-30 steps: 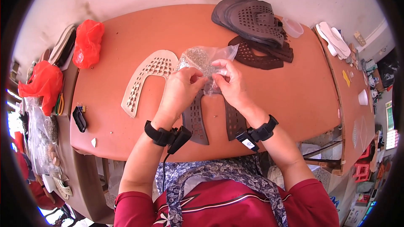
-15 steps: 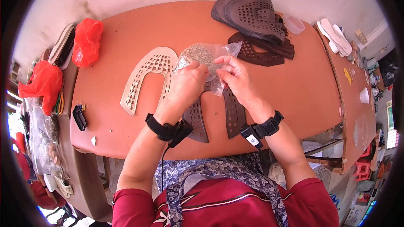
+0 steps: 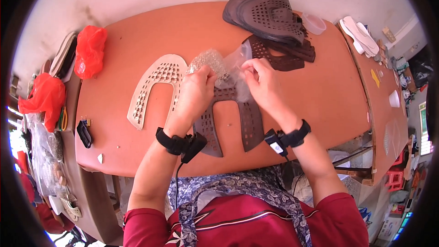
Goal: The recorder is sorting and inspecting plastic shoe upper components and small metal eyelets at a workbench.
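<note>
Your left hand (image 3: 197,91) and right hand (image 3: 261,81), apart, pinch glitter-filled clear plastic bag (image 3: 208,59) between them; dark perforated shoe upper (image 3: 252,126) below, cream upper (image 3: 145,82) left of left hand.

- Crumpled red translucent plastic bag (image 3: 90,51), ten o'clock
- Small black oblong object (image 3: 83,134), nine o'clock
- White flat shoe soles (image 3: 358,35), two o'clock
- Red plastic stool (image 3: 393,174), four o'clock

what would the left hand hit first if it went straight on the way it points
Likely the clear plastic bag of glittery bits, just ahead of the left hand; depth is unclear.
</note>
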`<state>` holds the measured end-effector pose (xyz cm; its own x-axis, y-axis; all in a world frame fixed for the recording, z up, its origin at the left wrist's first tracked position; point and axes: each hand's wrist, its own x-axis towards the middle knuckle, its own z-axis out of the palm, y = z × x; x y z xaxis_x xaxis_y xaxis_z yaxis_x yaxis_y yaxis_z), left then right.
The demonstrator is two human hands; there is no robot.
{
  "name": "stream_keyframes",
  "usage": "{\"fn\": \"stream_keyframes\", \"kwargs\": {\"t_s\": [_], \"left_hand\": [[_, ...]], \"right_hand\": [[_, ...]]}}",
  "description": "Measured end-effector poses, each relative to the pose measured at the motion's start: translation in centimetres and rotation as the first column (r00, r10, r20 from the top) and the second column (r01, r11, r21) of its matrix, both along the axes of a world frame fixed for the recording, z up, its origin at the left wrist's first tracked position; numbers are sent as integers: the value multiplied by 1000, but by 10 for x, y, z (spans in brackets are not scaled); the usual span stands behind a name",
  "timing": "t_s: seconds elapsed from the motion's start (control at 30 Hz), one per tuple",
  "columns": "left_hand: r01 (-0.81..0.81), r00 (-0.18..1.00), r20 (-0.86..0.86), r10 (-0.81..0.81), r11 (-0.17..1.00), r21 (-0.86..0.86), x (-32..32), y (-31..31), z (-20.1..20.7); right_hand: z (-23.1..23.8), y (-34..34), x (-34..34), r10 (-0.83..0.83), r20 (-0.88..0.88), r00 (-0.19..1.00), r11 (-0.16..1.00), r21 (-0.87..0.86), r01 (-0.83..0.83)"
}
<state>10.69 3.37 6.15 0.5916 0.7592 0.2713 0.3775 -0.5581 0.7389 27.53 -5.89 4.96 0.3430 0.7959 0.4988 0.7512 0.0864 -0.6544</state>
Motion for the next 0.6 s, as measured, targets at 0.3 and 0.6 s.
{"fn": "stream_keyframes", "kwargs": {"t_s": [0.3,0.6], "left_hand": [[-31,993,110,32,999,-16,3,-8,-2],[-28,988,154,21,999,38,9,8,-6]], "right_hand": [[-12,7,-36,202,95,975,979,-25,-200],[-3,41,-24,152,159,976,986,-100,-137]]}}
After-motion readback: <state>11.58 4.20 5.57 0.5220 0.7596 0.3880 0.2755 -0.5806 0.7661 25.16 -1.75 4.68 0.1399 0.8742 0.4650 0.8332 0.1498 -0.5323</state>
